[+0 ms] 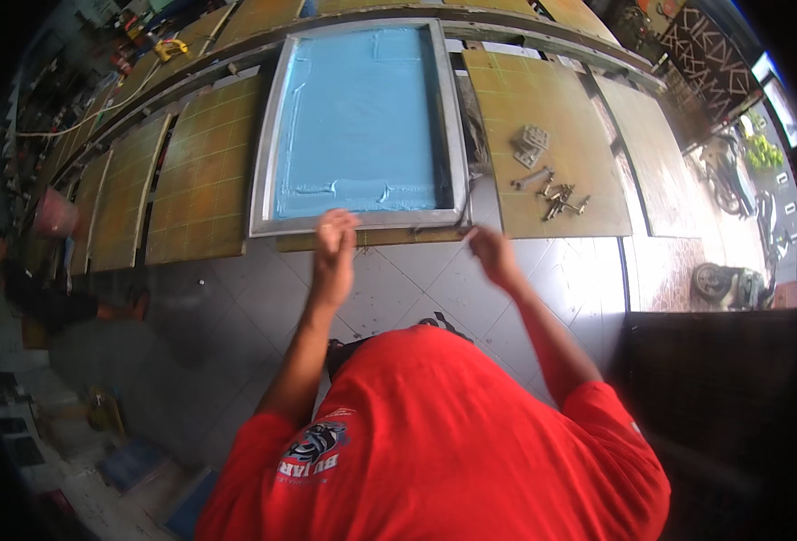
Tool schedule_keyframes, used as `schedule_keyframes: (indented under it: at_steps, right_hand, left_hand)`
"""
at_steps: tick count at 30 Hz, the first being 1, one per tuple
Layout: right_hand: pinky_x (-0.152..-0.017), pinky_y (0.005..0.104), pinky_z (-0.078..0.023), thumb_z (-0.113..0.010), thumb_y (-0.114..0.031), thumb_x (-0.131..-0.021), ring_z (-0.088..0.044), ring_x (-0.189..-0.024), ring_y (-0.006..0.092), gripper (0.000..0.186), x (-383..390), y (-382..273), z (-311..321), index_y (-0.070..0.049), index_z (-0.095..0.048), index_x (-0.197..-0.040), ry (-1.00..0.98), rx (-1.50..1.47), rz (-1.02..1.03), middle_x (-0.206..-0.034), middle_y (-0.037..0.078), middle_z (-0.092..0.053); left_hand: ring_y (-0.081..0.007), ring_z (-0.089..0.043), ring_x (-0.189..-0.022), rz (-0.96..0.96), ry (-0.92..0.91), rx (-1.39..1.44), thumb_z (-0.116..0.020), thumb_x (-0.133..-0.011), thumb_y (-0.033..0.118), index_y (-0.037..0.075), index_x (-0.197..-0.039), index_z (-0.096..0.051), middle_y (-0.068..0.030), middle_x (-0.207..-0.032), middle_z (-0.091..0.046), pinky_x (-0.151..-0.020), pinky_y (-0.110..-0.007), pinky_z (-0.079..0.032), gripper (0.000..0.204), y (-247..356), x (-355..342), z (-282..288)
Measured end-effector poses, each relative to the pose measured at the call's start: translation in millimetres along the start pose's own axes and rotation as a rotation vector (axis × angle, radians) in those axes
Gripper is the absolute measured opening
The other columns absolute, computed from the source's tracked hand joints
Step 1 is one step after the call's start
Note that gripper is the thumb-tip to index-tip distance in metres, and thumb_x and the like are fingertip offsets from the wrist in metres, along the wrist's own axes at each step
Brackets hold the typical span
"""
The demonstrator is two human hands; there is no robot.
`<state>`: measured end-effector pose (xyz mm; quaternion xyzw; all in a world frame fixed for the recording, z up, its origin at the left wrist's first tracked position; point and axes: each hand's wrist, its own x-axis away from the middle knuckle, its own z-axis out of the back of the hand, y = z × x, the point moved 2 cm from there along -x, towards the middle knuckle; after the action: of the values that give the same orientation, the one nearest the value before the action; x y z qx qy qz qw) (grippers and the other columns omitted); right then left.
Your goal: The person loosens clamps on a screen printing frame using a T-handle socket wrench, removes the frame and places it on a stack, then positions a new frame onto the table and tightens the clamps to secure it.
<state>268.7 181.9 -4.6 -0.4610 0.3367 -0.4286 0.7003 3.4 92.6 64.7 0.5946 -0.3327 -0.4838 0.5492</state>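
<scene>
A screen-printing frame [267,153] with a pale metal rim lies before me, its mesh [362,117] light blue. Thick, glossy blue smears run along the inner edges, heaviest near me. My left hand [333,248] is raised at the frame's near side, its fingertips overlapping the rim in view; blur hides whether they touch it or how far they are bent. By the near right corner is my right hand [496,257], fingers drawn together. A small dark tip shows at those fingers, too blurred to name.
On the yellowish board [543,90] to the right lie a metal plate-like part [531,146], a spanner [532,178] and several bolts [562,202]. More boards [204,171] line the left. A pink bucket [55,214] and another person's leg [114,311] are at far left; motorbikes [732,180] stand at right.
</scene>
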Motion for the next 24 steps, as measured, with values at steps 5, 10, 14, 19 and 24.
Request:
schedule_keyframes:
  at_steps: [5,10,14,19,24]
  right_hand:
    - [-0.053,0.0285,-0.040,-0.045,-0.023,-0.091,-0.049,-0.056,0.0116,0.030,-56.1,44.9,144.9,0.000,-0.064,-0.085,0.332,0.283,-0.187,-0.058,0.005,-0.050]
    - [-0.048,0.0264,-0.035,-0.046,-0.027,-0.090,-0.046,-0.053,0.0108,0.033,-82.8,97.4,218.6,0.000,-0.065,-0.085,0.281,0.230,-0.392,-0.060,0.001,-0.051]
    - [-0.048,0.0255,-0.035,-0.047,-0.027,-0.090,-0.042,-0.052,0.0103,0.032,-85.1,121.1,241.2,-0.001,-0.066,-0.086,0.174,0.221,-0.296,-0.061,0.000,-0.049]
    - [-0.045,0.0227,-0.031,-0.047,-0.027,-0.090,-0.038,-0.050,0.0072,0.031,-95.9,118.6,255.1,-0.002,-0.065,-0.089,0.201,0.001,-0.408,-0.062,-0.002,-0.046]
    - [-0.043,0.0222,-0.029,-0.045,-0.028,-0.092,-0.037,-0.047,0.0054,0.030,-78.9,130.3,283.2,-0.003,-0.062,-0.089,0.538,-0.153,-0.472,-0.058,-0.004,-0.042]
  left_hand:
    - [-0.0197,-0.049,-0.110,0.152,0.337,-0.173,-0.048,-0.091,0.030,0.006,-0.116,-0.047,-0.0074,-0.114,-0.051,-0.093,-0.034,-0.036,0.034,-36.9,15.7,105.8]
    - [-0.0217,-0.049,-0.107,0.423,0.571,-0.071,-0.049,-0.090,0.039,0.007,-0.116,-0.047,-0.0091,-0.113,-0.051,-0.093,-0.037,-0.036,0.041,-54.6,51.5,176.0]
    - [-0.0201,-0.051,-0.105,0.511,0.592,-0.107,-0.047,-0.091,0.039,0.006,-0.114,-0.047,-0.0086,-0.115,-0.051,-0.091,-0.035,-0.037,0.041,-55.0,78.6,181.8]
    - [-0.0214,-0.052,-0.103,0.601,0.594,-0.106,-0.047,-0.091,0.038,0.004,-0.114,-0.047,-0.0098,-0.113,-0.051,-0.089,-0.036,-0.039,0.041,-64.1,100.9,173.3]
    - [-0.0208,-0.052,-0.100,0.626,0.571,-0.137,-0.047,-0.091,0.037,0.004,-0.113,-0.048,-0.0093,-0.111,-0.052,-0.088,-0.035,-0.039,0.039,-67.7,115.8,167.4]
